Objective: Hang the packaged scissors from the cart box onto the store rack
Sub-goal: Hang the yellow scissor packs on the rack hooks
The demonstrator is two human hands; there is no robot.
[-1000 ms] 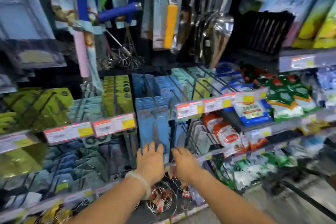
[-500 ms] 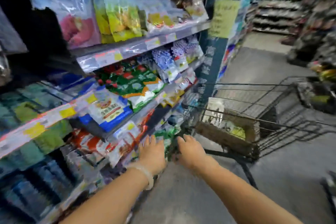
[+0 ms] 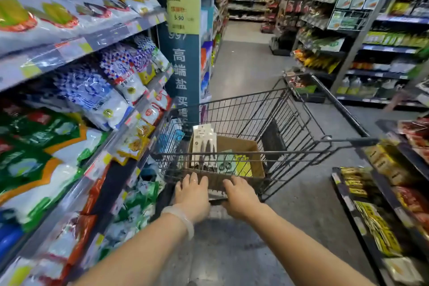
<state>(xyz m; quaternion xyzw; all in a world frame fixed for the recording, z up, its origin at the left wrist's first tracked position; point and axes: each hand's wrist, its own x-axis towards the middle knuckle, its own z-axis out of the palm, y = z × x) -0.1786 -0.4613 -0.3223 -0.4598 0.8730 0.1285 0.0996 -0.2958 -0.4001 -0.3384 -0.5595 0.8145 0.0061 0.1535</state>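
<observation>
A store aisle is stretching ahead, with a shelf [image 3: 76,53] of bagged goods running along the left and more shelving on the right. A wire cart [image 3: 255,123] is standing in the middle of the aisle, close to the left shelf. A person is reaching both bare arms toward its near end.

Inside the cart, an open cardboard box [image 3: 241,146] is sitting against the near wire wall. Several packs of scissors [image 3: 204,144] are standing upright in the box's left part, their white cards rising above its rim, with a green pack and a yellow pack [image 3: 242,165] lower beside them.

The left hand [image 3: 191,189] and the right hand [image 3: 239,195] are both hovering at the cart's near edge, fingers fairly straight and holding nothing; whether they are touching the wire cannot be told. A pale bracelet [image 3: 181,216] is circling the left wrist.

The step in hand appears to be fetching another pack. To do it well, one hand should probably be going over the wire rim and pinching a single card near its top, lifting it straight up so the neighbours are not dragged out, and keeping the hang hole free for the rack hook.
</observation>
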